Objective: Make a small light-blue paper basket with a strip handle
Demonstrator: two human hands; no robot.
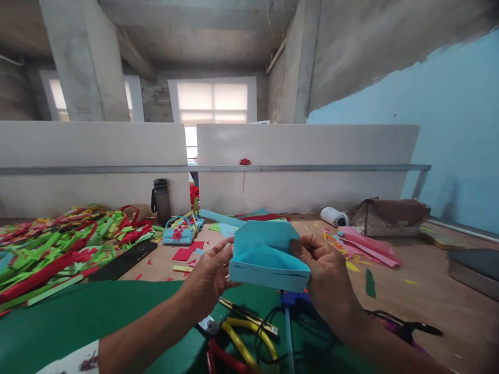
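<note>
Blue folded paper (268,254) is raised in front of you, just below and right of the middle of the frame, above the far edge of a green mat (128,298). Its upper part is a creased panel with slanted corners, and a straight folded band runs along its lower front.

Your left hand (213,264) holds the left edge, thumb near the top and fingers lower down. Your right hand (324,262) has the right side, with the thumb on the front face. Each grip is closed on the paper.

Under your hands, at the lower middle, a craft knife (251,317) lies slantwise. Nearer you are yellow handles (234,337) and a red handle (230,359), cut off by the lower edge of the frame. A blue glue gun (298,301) lies partly hidden beneath your right hand.

On the bench (405,291), a small blue paper bag (178,235) with a red flower sits left of your paper, and red paper pieces (188,251) lie near it. Green and red strips (74,249) are heaped at the left, with a dark bottle (161,201) standing behind. To your right are pink strips (370,246), a white roll (334,216) and a brown bag (395,215).
</note>
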